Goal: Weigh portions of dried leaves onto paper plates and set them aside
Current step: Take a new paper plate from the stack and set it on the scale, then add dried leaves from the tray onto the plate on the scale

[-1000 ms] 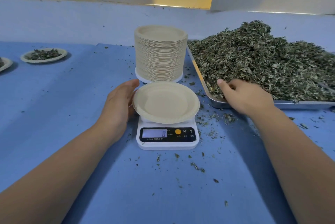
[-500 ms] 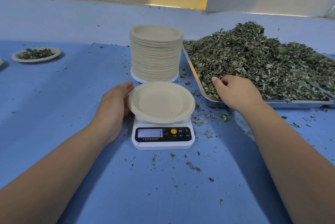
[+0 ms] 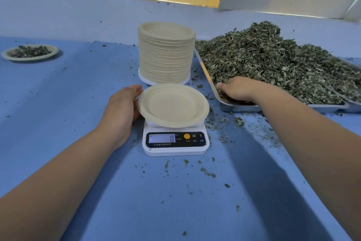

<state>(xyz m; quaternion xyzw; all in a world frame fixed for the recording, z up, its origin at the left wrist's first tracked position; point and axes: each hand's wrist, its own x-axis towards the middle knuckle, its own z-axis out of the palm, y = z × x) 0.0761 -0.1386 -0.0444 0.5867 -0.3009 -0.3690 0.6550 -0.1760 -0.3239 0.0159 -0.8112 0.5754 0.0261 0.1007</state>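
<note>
Moved right grip (image 3: 237,89) deeper into leaves (image 3: 273,65), near-left corner of tray (image 3: 240,108); fingers buried, closure unreadable. Left grip (image 3: 121,104) flat, empty, against plate (image 3: 172,105) on scale (image 3: 175,141). Risk of skewed reading from left pressure.

An empty cream paper plate (image 3: 172,105) sat on the white scale (image 3: 175,152), overhanging its edges, and the display read 0. Just behind it stood a tall stack of plates (image 3: 166,59). Dried leaves (image 3: 273,65), green and crumbled, were heaped high in a metal tray (image 3: 240,108) to the right. A filled plate (image 3: 31,59) lay at the far left, well apart.
</note>
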